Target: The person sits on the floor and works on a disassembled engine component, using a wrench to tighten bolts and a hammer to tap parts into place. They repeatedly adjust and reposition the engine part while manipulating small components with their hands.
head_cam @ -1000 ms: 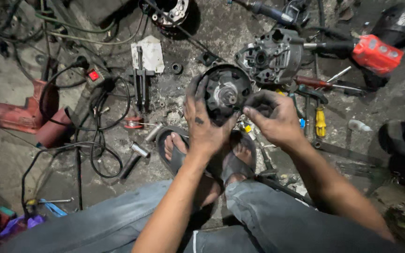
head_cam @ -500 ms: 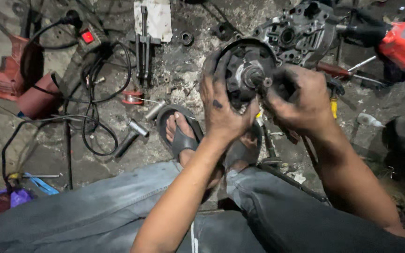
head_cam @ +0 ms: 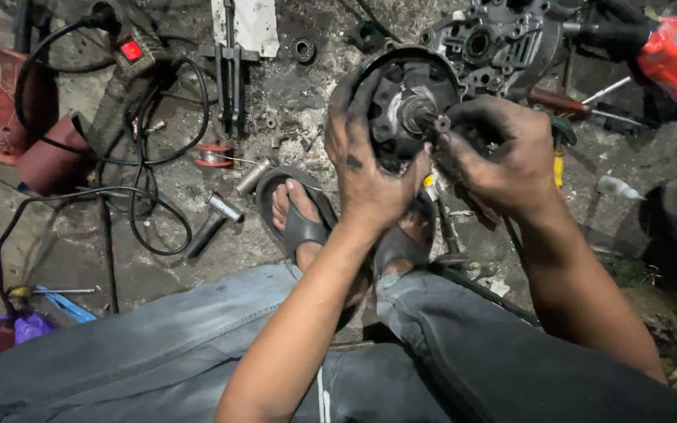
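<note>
While the left hand [head_cam: 370,168] is gripping the round motor part [head_cam: 405,106], the right hand [head_cam: 503,157], at three o'clock, is pinching its shaft [head_cam: 431,121].

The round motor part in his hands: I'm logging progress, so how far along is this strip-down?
Looks mid-way. Done: a grey cast housing lies apart on the floor, with a puller tool set aside. In hand: the left hand grips the round motor part while the right hand has fingers at its central shaft. Left: the shaft is not yet out of the part.
</note>
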